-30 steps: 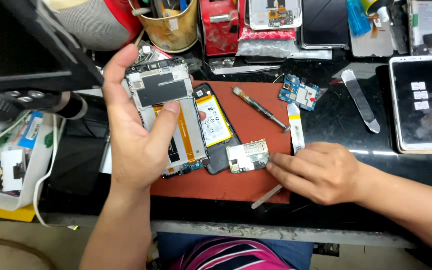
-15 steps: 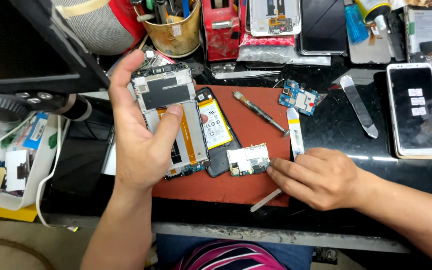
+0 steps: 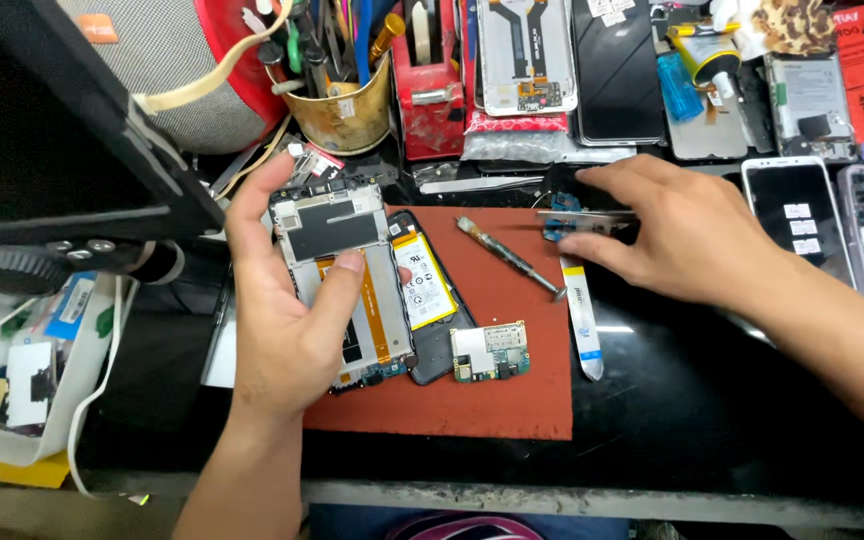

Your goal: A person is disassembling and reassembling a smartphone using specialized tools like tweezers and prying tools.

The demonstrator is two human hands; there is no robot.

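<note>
left hand (image 3: 287,330) clasps opened phone frame (image 3: 344,285) over red mat (image 3: 497,400) | right hand (image 3: 677,235) pinches tweezers (image 3: 584,214) at mat's upper right corner

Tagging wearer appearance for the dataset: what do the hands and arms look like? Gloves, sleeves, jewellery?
Both bare. Left hand and right hand show no gloves, rings or watch. Forearms are uncovered as far as the frame edge, with no sleeves in view. Nails are short, fingers unmarked.

yellow battery label (image 3: 424,283) mat centre | dark phone screen (image 3: 802,215) right
</note>
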